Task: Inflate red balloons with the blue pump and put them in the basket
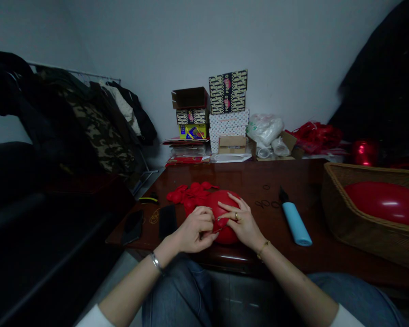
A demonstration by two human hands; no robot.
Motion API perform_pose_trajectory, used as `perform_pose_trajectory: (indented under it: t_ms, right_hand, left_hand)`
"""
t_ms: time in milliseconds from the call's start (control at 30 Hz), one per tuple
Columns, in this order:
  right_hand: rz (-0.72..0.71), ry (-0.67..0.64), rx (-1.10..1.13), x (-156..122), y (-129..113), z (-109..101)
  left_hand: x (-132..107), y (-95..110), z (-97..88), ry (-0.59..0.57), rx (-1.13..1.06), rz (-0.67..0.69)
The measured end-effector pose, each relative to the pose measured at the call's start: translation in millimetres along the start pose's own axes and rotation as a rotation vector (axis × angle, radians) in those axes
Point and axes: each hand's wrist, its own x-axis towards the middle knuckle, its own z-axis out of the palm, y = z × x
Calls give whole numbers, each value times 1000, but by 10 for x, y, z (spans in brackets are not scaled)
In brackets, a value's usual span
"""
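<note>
An inflated red balloon [227, 237] rests at the table's front edge between my two hands. My left hand [195, 229] is closed at the balloon's near left side, fingertips pinched at what looks like its neck. My right hand [244, 223] lies over the balloon's right side and holds it, the upper fingers spread and the thumb and lower fingers close to the left fingertips. What exactly is pinched there is too small to make out. Just behind the balloon lies a pile of uninflated red balloons [191, 193].
On the dark wooden table [245, 175] are a light blue hand pump [297, 225], dark rings [267, 204], yellow rubber bands [154, 217], two phones [167, 221] and yellow-black pliers [149, 199]. A wicker basket [361, 240] holds a large red balloon [388, 200]. Stacked boxes [228, 122] stand behind.
</note>
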Motion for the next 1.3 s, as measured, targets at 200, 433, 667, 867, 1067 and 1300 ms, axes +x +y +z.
perform_pose_trajectory:
  t_ms: [200,433,667,867,1067,1300]
  right_hand:
    - [79,97,138,-43,33,75]
    - [48,225,53,-81,94,235]
    - [58,300,-48,-95,92,239]
    - [9,343,-212,-95,16,297]
    - [-20,387,-325,-98,-26,328]
    - [-7,271,-283,-134,13,272]
  left_hand:
    - [-134,-233,162,210,-406,-212]
    - [24,-186,392,481,-824,-544]
    - [74,-63,501,533,-651,-534]
    - [118,-73,513,456,-464,-485]
    - [211,-53,681,577,-622,-556]
    - [233,46,714,636,-605,-539]
